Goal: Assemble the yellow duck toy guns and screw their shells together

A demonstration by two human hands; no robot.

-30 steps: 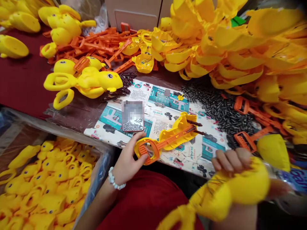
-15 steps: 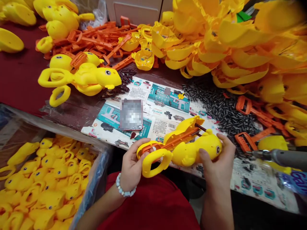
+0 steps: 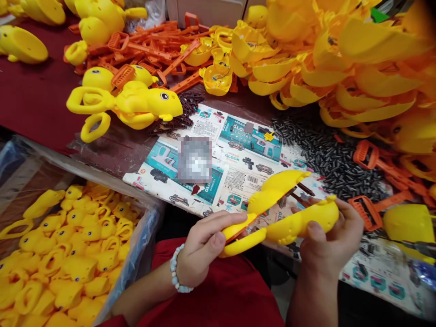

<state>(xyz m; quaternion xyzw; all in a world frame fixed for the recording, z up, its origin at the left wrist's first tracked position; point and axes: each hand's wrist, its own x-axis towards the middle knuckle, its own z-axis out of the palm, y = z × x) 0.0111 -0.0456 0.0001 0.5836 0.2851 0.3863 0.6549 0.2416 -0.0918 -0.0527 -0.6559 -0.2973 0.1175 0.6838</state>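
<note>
Lower centre: left hand pinches far yellow shell and near yellow shell at handles, right hand grips latter's head.

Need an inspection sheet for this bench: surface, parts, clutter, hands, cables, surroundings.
Surface: dark red tabletop, with a printed card sheet on it
Job's things: yellow far shell half and near shell half, gaping at the head end
Clutter: piled orange parts, loose black pins, stacked yellow shells
Hands: left hand grips the handle end; right hand holds the near shell half
Cables: apparent thin wires in an open shell
Surroundings: lined bin of yellow toys
</note>
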